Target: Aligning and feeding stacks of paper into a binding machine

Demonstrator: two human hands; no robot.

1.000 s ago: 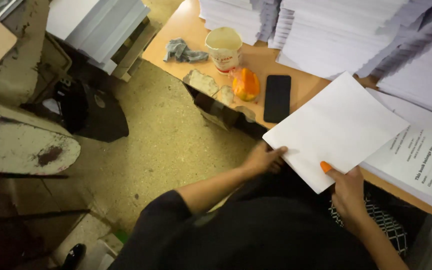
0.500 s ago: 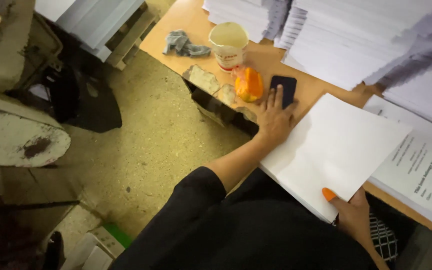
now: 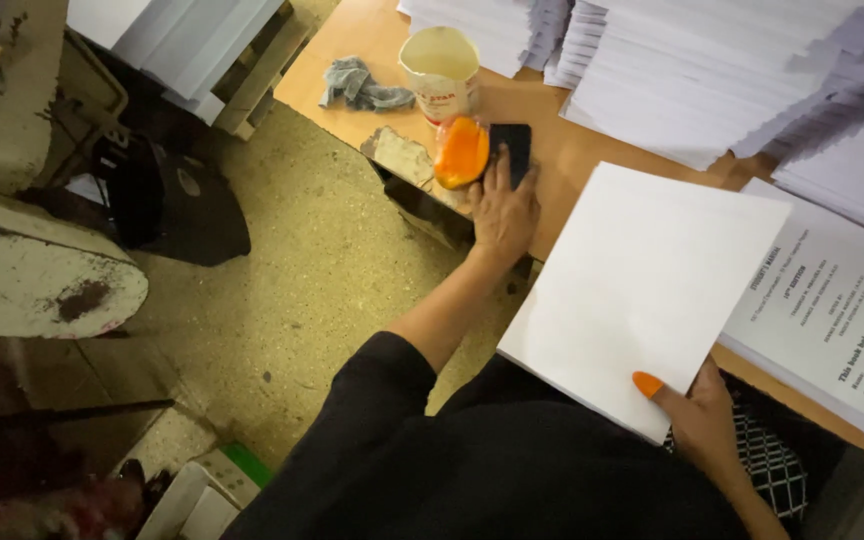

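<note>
Wooden table over a speckled floor, piled with paper stacks. Left hand lies flat, fingers spread, on a black phone beside an orange object and cup. Right hand grips the near edge of a white booklet resting on the table edge.

Your left hand lies flat, palm down, fingers stretched forward and slightly spread, at the end of a bare forearm reaching out from a black sleeve. Your right hand sits low and close to your body, thumb on top with its orange-painted nail showing, fingers curled underneath in a pinch.
</note>
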